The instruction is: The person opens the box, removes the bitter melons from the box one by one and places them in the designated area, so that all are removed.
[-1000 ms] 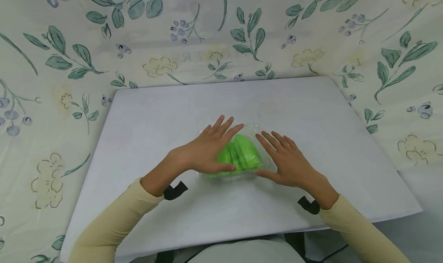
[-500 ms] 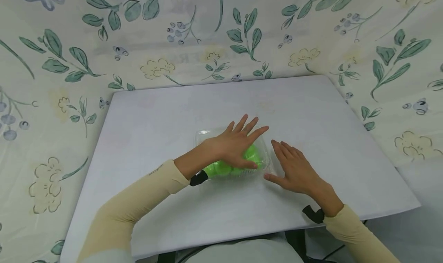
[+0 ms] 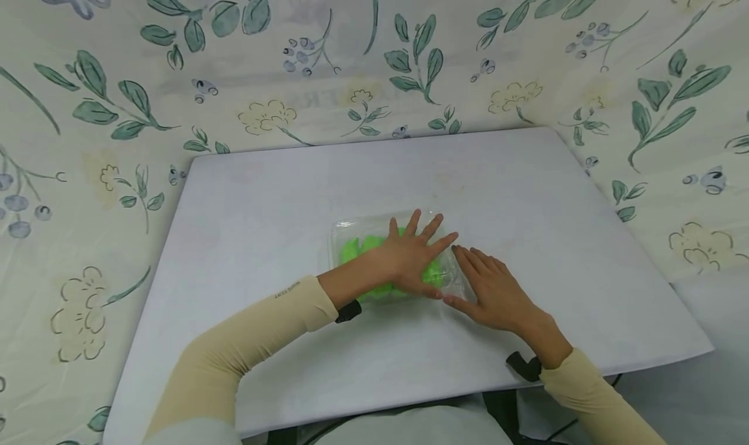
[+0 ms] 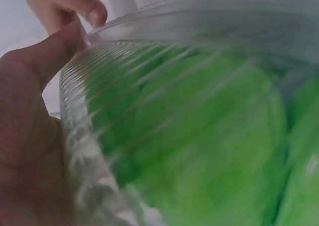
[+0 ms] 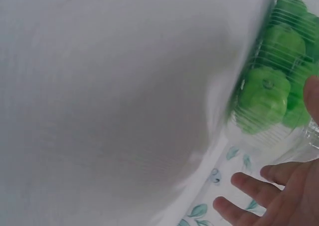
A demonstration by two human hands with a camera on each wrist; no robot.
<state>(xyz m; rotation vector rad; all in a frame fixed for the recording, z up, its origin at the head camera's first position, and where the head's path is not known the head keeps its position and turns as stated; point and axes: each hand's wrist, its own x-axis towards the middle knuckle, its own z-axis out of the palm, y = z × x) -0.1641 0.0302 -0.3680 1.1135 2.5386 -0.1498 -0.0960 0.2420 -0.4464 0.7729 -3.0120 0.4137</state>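
Note:
A clear plastic clamshell box [image 3: 344, 228] stands on the white table, with several lobed green pieces [image 3: 350, 251] inside that look like bell peppers [image 5: 261, 94]. My left hand [image 3: 412, 255] lies spread across the right part of its lid, fingers straight and apart. In the left wrist view, the thumb [image 4: 57, 49] runs along the box's ribbed side. At the right end of the box is my right hand [image 3: 494, 289], its straight fingertips right at the corner and its thumb close to the left thumb. The left hand and forearm hide part of the contents.
The white tabletop [image 3: 281, 191] extends around the box on all sides. A floral curtain [image 3: 246, 61] hangs behind the table and at its sides. Black straps [image 3: 523, 367] show at both wrists.
My left hand has moved rightward across the box, from its left half to the right part of the lid. My right hand shifted slightly away, then came back to the box's right end.

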